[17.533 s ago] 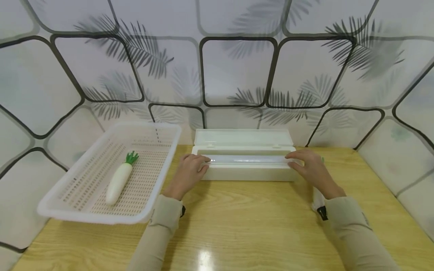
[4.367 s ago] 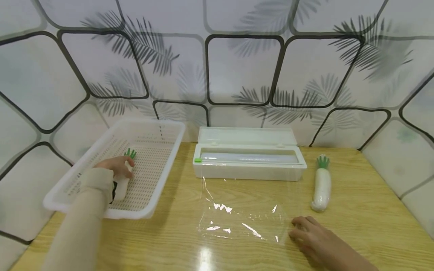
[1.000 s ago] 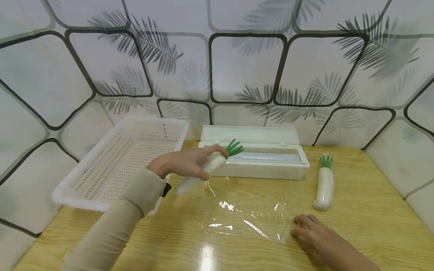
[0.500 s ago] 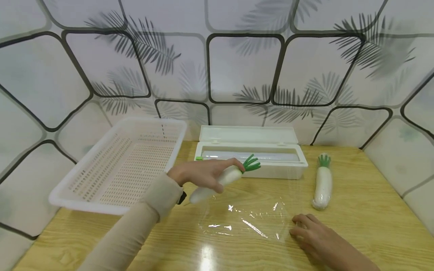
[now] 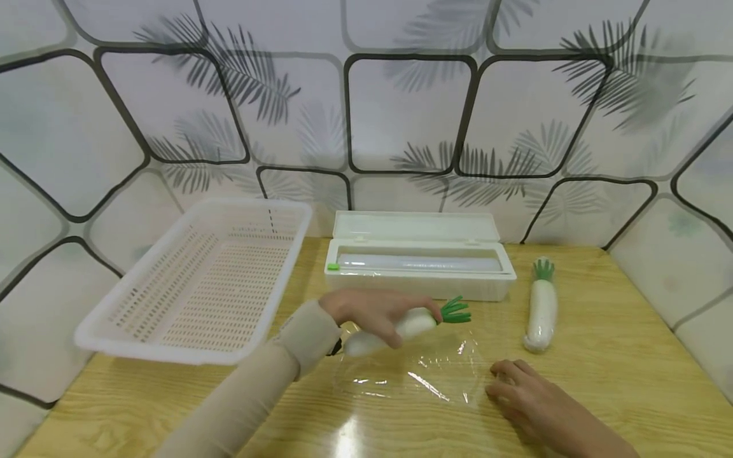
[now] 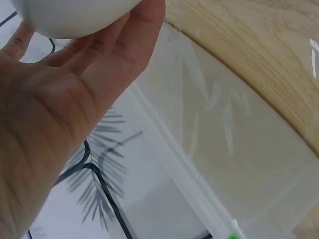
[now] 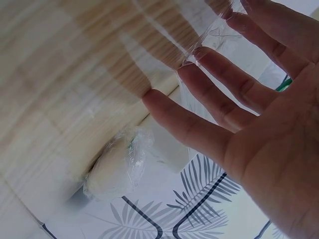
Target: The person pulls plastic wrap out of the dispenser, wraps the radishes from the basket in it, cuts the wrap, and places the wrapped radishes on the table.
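Observation:
My left hand (image 5: 378, 312) grips a white radish (image 5: 415, 323) with green leaf stubs, tilted with its leaves to the right. It is over a sheet of clear cling film (image 5: 424, 375) drawn out from the dispenser (image 5: 420, 289). In the left wrist view, the radish's pale rounded body (image 6: 75, 15) rests against the fingers. At the film's near right corner, my right hand (image 5: 532, 397) has its fingertips on the film's edge. The right wrist view shows those fingers (image 7: 189, 119) fairly straight, the film wrinkled at their tips.
The dispenser's lid (image 5: 415, 227) stands open at the back, with a film roll (image 5: 420, 262) inside and a green slider (image 5: 333, 267) at its left end. A second radish (image 5: 541, 315), wrapped in film, lies at the right. The white perforated basket (image 5: 286, 283) is on the left.
The dispenser was handled with both hands; film was then drawn out. My left hand has taken the radish from the basket and carried it right, over the film. The right hand stays at the film's corner.

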Demonstrator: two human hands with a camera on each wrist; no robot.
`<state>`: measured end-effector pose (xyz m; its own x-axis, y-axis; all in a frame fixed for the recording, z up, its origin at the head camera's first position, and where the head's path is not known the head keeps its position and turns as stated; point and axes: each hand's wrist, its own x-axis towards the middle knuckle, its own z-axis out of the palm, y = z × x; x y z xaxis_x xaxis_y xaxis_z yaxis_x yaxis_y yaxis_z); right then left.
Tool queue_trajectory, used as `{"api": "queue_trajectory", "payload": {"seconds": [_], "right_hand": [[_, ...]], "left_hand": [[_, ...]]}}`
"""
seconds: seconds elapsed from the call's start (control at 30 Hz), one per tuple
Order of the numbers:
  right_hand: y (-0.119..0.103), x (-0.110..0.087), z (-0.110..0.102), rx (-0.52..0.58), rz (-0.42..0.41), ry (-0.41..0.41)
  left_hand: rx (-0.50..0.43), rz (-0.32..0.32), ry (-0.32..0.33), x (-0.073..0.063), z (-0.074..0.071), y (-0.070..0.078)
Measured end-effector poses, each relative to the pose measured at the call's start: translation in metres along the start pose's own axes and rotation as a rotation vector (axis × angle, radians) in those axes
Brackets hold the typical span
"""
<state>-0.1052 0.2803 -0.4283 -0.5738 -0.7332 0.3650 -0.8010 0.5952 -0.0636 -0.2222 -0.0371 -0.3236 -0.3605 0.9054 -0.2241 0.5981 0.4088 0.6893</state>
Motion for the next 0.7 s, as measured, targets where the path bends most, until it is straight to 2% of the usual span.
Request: {"api": "queue_trajectory", "payload": {"seconds": [0.2,0.4,0.7], "right_hand": [[-0.001,0.002,0.0,0.004,-0.02,0.036],[0.001,0.002,0.0,0.005,-0.028,0.032],[-0.001,0.002,-0.001,0.006,-0.008,-0.007]], "left_hand": [[-0.031,0.02,-0.059,0.018,0.01,0.002],[0.004,0.043,-0.123,0.034,0.022,-0.003],[-0.1,-0.027,-0.213,0.047,0.034,-0.01]]}}
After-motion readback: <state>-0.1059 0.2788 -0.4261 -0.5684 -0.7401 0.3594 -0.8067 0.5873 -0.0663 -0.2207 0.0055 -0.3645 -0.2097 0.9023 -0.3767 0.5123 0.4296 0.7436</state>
